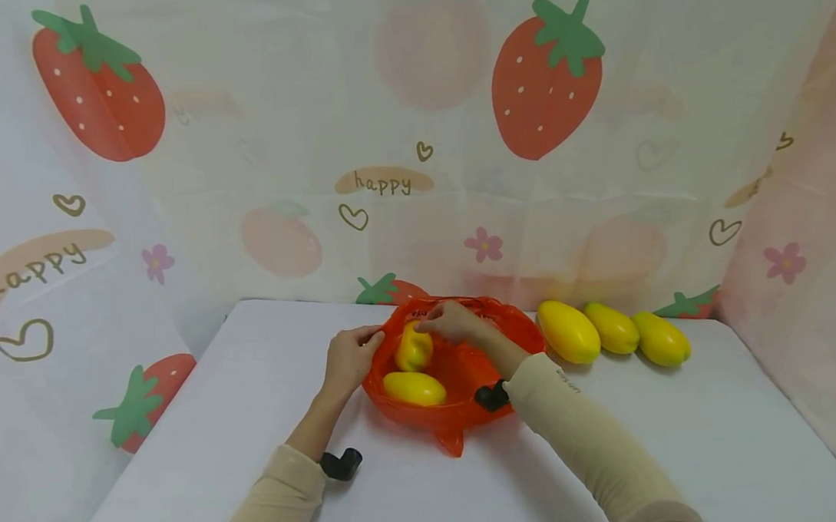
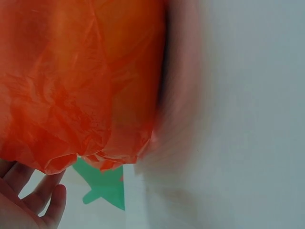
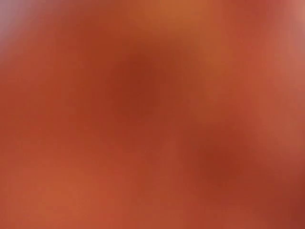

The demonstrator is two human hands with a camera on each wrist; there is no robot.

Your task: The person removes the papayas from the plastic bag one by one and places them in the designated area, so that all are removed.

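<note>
The left hand (image 1: 348, 360) pinches the red plastic bag's rim (image 1: 423, 416); the right hand (image 1: 455, 323) pinches the top of an upright yellow fruit (image 1: 414, 352) inside, near a second, lying yellow fruit (image 1: 414, 389); holding the rim taut should help avoid snags

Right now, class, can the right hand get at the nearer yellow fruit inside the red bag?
Probably yes: the nearer yellow fruit lies uncovered in the open red bag, near the right hand. That hand seems to pinch the farther yellow fruit, though, so it would likely have to let go first.
</note>
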